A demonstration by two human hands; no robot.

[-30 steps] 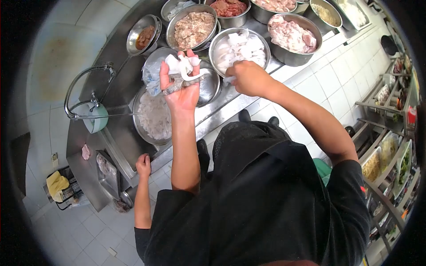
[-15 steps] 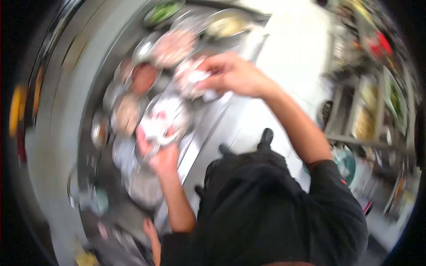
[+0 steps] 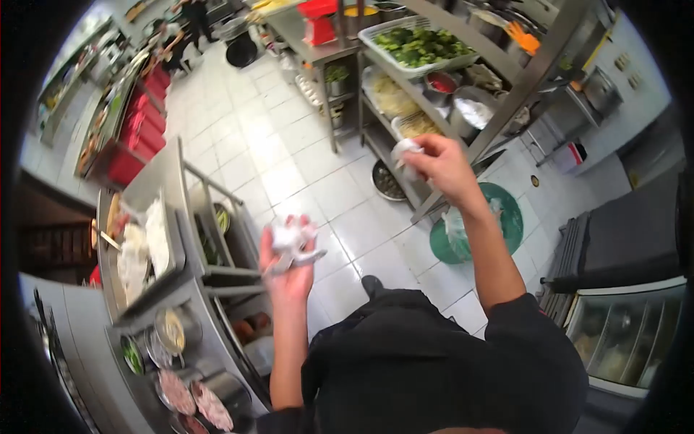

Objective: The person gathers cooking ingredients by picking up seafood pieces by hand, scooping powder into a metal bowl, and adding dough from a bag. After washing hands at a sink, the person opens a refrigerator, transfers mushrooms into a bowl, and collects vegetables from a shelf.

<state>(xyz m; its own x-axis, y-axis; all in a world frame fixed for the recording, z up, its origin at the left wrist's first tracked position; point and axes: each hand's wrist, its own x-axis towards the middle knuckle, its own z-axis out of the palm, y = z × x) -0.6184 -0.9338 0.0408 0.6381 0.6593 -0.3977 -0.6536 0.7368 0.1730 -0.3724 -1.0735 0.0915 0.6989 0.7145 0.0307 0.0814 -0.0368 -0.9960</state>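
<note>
My left hand (image 3: pixel 288 273) is raised palm up in front of me and holds a heap of white squid pieces (image 3: pixel 290 236) over a grey flat tool. My right hand (image 3: pixel 442 166) is lifted higher, to the right, with its fingers closed on a small white piece of squid (image 3: pixel 403 150). Both hands hang over the white tiled floor (image 3: pixel 289 166), away from the counter. The right hand is close to a metal shelf rack (image 3: pixel 499 123).
A steel counter (image 3: pixel 166 304) with metal bowls of meat (image 3: pixel 195 401) and trays runs along the lower left. The shelf rack carries a basket of greens (image 3: pixel 419 43), bowls and noodles. A green bucket (image 3: pixel 470 224) stands below my right arm. Red crates (image 3: pixel 137 126) sit at the far left.
The view has swung from the counter of bowls to the open floor and the shelf rack. Both hands kept their squid and left the bowls. The right hand rose.
</note>
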